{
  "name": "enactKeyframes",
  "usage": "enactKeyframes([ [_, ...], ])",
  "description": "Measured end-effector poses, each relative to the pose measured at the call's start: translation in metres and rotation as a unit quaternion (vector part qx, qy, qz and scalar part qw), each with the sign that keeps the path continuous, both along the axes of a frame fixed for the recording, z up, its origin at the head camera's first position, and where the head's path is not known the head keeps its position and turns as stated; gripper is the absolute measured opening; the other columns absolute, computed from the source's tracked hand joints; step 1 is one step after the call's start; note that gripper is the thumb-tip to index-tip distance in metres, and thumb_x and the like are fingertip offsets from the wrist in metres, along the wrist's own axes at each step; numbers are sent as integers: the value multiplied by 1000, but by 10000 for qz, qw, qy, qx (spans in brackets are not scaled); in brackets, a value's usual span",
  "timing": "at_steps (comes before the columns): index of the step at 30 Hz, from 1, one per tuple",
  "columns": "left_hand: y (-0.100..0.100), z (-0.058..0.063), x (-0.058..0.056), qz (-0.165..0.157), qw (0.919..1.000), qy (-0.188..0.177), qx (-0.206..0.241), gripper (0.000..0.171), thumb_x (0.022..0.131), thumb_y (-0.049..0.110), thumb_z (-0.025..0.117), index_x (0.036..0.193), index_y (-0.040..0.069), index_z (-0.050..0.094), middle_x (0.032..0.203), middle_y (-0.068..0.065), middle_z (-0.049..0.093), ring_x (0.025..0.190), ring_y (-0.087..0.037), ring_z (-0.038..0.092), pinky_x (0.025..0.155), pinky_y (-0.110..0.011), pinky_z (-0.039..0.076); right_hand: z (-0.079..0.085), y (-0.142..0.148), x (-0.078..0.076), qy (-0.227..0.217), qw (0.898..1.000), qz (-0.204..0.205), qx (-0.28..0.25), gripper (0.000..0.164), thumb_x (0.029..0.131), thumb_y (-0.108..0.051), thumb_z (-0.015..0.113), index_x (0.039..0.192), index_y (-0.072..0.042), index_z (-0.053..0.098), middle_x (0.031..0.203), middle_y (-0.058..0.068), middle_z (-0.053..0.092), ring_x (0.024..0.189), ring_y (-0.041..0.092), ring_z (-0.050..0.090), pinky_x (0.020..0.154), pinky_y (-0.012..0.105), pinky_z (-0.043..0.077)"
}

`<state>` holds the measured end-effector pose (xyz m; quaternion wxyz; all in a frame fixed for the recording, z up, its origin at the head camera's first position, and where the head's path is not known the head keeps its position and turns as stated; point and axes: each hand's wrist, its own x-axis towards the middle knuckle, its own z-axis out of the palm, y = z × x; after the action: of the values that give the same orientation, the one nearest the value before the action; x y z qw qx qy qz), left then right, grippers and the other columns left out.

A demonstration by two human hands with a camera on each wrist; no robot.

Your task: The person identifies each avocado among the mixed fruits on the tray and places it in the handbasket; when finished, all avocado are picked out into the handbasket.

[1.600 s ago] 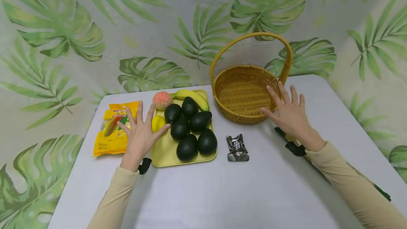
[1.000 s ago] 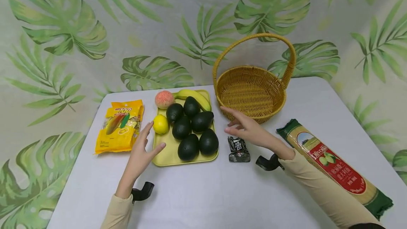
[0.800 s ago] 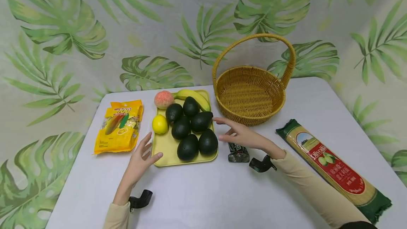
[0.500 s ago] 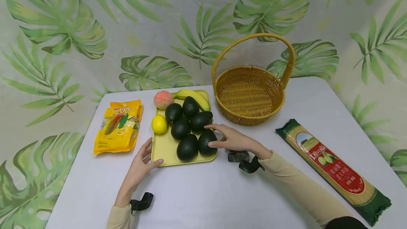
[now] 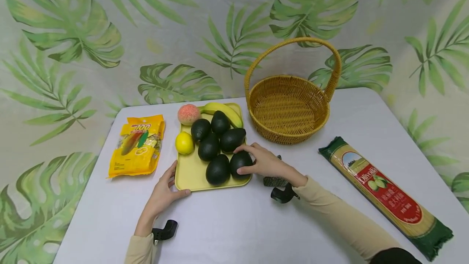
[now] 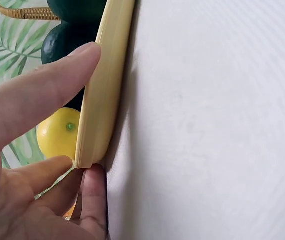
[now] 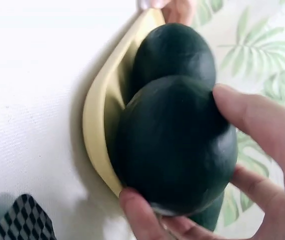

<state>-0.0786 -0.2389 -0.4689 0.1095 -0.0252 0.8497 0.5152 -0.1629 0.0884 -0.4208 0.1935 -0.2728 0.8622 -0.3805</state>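
l hand (image 5: 163, 192) grips corner of pale-yellow rectangular plastic tray (image 5: 192, 176), prob. to steady it; r hand (image 5: 266, 162) grasps dark-green oval avocado (image 5: 240, 161) from both sides, prob. bc it's slick.

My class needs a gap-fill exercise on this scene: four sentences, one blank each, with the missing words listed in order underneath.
1. The left hand touches the tray, while the right hand holds one of ____ avocados.
2. Beside the peach lies a long, curved ____.
3. Over the basket rises an arched ____.
4. In the head view, the pasta lies along the table's ____ side.

Missing words: six; banana; handle; right.
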Motion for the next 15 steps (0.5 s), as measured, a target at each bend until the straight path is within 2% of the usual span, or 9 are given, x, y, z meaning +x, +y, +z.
enactKeyframes([
  [7, -1, 0, -2, -27, 10000, -15, -61, 103, 76, 16, 82, 153, 3, 15, 145, -22, 32, 133, -33, 30, 110, -46, 28, 15, 26, -9, -465, 9948, 118, -895, 53, 85, -31, 73, 132, -19, 52, 133, 13, 44, 74, 26, 60, 69, 34, 51],
  [11, -1, 0, -2, -8, 9999, -41, -94, 103, 76, 17, 83, 153, 3, 15, 145, -23, 32, 134, -33, 30, 110, -45, 28, 30, 44, -19, -542, 9917, -18, -1165, 54, 86, -28, 73, 134, -18, 50, 133, 12, 44, 77, 29, 61, 72, 36, 51],
  [15, -1, 0, -3, 10, 9999, -61, -118, 103, 76, 16, 83, 153, 3, 15, 146, -23, 31, 134, -33, 30, 110, -45, 28, 45, 64, -33, -516, 9913, -316, -1171, 55, 87, -29, 72, 135, -21, 47, 134, 12, 41, 81, 27, 61, 76, 40, 49],
])
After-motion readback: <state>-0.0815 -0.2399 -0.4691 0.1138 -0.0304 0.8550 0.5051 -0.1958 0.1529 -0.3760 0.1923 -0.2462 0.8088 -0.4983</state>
